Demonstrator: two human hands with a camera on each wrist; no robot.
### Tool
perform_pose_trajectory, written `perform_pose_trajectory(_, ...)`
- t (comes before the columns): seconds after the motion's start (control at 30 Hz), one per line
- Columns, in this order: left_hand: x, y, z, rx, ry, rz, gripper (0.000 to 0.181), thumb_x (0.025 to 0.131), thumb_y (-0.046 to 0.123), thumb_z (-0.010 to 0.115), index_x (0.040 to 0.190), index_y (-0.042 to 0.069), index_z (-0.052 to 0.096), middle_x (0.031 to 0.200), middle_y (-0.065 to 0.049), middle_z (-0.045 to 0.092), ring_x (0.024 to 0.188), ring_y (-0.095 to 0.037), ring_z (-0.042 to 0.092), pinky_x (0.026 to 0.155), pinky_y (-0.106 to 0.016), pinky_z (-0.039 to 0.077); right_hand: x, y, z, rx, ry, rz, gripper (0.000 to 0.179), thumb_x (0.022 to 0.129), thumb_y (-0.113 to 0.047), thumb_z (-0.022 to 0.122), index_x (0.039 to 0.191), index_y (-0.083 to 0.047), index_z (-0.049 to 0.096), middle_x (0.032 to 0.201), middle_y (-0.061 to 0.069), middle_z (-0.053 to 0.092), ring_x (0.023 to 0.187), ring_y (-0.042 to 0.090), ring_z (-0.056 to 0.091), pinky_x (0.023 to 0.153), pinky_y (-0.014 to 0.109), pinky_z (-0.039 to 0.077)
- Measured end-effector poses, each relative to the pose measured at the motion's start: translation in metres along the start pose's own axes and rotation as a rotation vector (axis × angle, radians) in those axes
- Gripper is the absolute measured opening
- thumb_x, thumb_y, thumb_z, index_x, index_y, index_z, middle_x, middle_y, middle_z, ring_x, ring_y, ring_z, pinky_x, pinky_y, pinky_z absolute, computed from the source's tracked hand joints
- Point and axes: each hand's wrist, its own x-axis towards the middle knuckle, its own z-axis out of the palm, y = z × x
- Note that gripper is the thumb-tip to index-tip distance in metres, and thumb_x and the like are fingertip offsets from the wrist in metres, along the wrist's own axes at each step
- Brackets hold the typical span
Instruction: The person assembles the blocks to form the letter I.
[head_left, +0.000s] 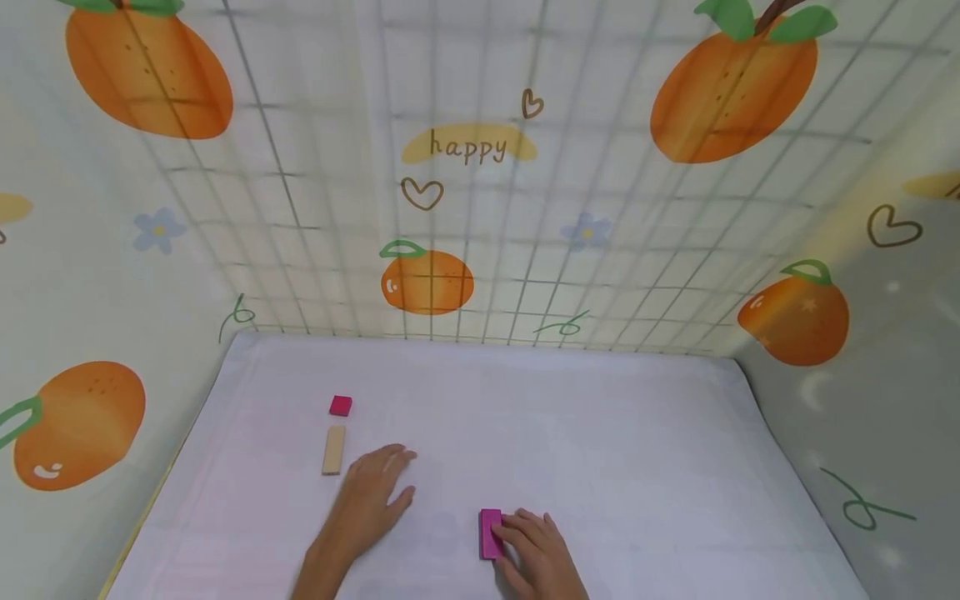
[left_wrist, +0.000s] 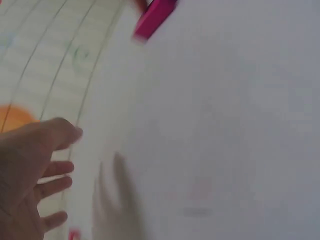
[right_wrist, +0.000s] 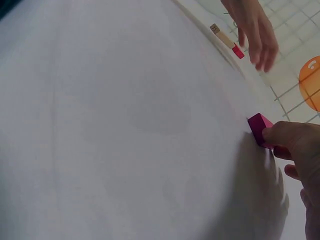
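Note:
A magenta rectangular block is at the front middle of the white tabletop. My right hand pinches it from the right, and in the right wrist view the thumb lies against the block. To the left, my left hand reaches over the table with its fingers loosely extended and nothing in them; the left wrist view shows these fingers spread apart. Just left of that hand lies a plain wooden block. Behind the wooden block sits a small red square block.
A white cloth covers the table. Around it stand a back wall of pale curtain with a grid and printed oranges, plus side walls in the same print.

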Motion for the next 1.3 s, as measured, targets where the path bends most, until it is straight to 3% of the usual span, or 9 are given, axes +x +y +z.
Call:
perform_pose_trajectory(0.1, 0.0, -0.027, -0.018, 0.028, 0.028, -0.094, 0.054, 0.089, 0.024, 0.072, 0.139, 0.012, 0.055, 0.145, -0.012, 0.05, 0.135, -0.031, 0.043, 0.11, -0.059, 0.031, 0.0, 0.001, 0.001, -0.011, 0.046, -0.016, 0.038, 0.076, -0.024, 0.084, 0.112, -0.018, 0.074, 0.118, -0.002, 0.068, 0.117, 0.024, 0.06, 0.096, 0.063, 0.044)
perform_pose_trajectory(0.2, -0.003, -0.053, -0.035, 0.014, -0.014, -0.162, 0.068, 0.083, 0.02, 0.073, 0.145, 0.011, 0.048, 0.153, -0.017, 0.04, 0.141, -0.037, 0.035, 0.111, -0.066, 0.023, -0.001, 0.002, 0.002, -0.022, 0.049, -0.015, 0.039, 0.076, -0.025, 0.084, 0.112, -0.019, 0.074, 0.119, -0.003, 0.068, 0.118, 0.023, 0.059, 0.096, 0.061, 0.044)
perform_pose_trajectory(0.33, -0.005, -0.079, -0.049, -0.025, -0.077, -0.184, 0.076, 0.08, 0.016, 0.074, 0.149, 0.008, 0.042, 0.156, -0.02, 0.034, 0.143, -0.042, 0.028, 0.11, -0.071, 0.017, -0.001, 0.003, 0.002, -0.017, 0.032, -0.011, 0.038, 0.078, -0.025, 0.083, 0.113, -0.018, 0.073, 0.119, -0.003, 0.068, 0.118, 0.023, 0.059, 0.097, 0.062, 0.043)
perform_pose_trajectory(0.5, -0.006, -0.099, -0.052, -0.041, -0.109, -0.205, 0.068, 0.084, 0.011, 0.07, 0.146, 0.004, 0.045, 0.153, -0.02, 0.04, 0.143, -0.041, 0.03, 0.112, -0.069, 0.015, -0.002, 0.003, 0.001, 0.003, 0.043, -0.018, 0.037, 0.078, -0.025, 0.082, 0.113, -0.017, 0.073, 0.118, -0.001, 0.068, 0.117, 0.025, 0.059, 0.097, 0.063, 0.043)
perform_pose_trajectory(0.67, -0.004, -0.107, -0.048, -0.071, -0.121, -0.209, 0.067, 0.082, 0.011, 0.072, 0.144, 0.006, 0.047, 0.15, -0.018, 0.045, 0.142, -0.039, 0.034, 0.113, -0.067, 0.015, -0.002, 0.002, 0.002, 0.008, 0.024, -0.002, 0.036, 0.079, -0.027, 0.082, 0.113, -0.018, 0.073, 0.119, -0.003, 0.068, 0.118, 0.024, 0.059, 0.098, 0.063, 0.042)
perform_pose_trajectory(0.9, -0.001, -0.107, -0.049, -0.112, -0.127, -0.207, 0.068, 0.077, 0.015, 0.078, 0.139, 0.009, 0.052, 0.146, -0.013, 0.05, 0.138, -0.035, 0.04, 0.113, -0.066, 0.018, 0.0, -0.002, -0.001, 0.038, -0.056, 0.058, 0.034, 0.086, -0.03, 0.077, 0.117, -0.017, 0.072, 0.122, -0.001, 0.067, 0.122, 0.026, 0.056, 0.103, 0.063, 0.039)
perform_pose_trajectory(1.3, -0.001, -0.101, -0.047, -0.095, -0.078, -0.174, 0.062, 0.079, 0.015, 0.08, 0.135, 0.009, 0.055, 0.142, -0.011, 0.053, 0.129, -0.034, 0.048, 0.107, -0.063, 0.031, -0.001, -0.002, -0.002, 0.057, -0.052, 0.06, 0.034, 0.086, -0.027, 0.077, 0.117, -0.016, 0.072, 0.122, 0.0, 0.067, 0.121, 0.027, 0.057, 0.103, 0.063, 0.039)
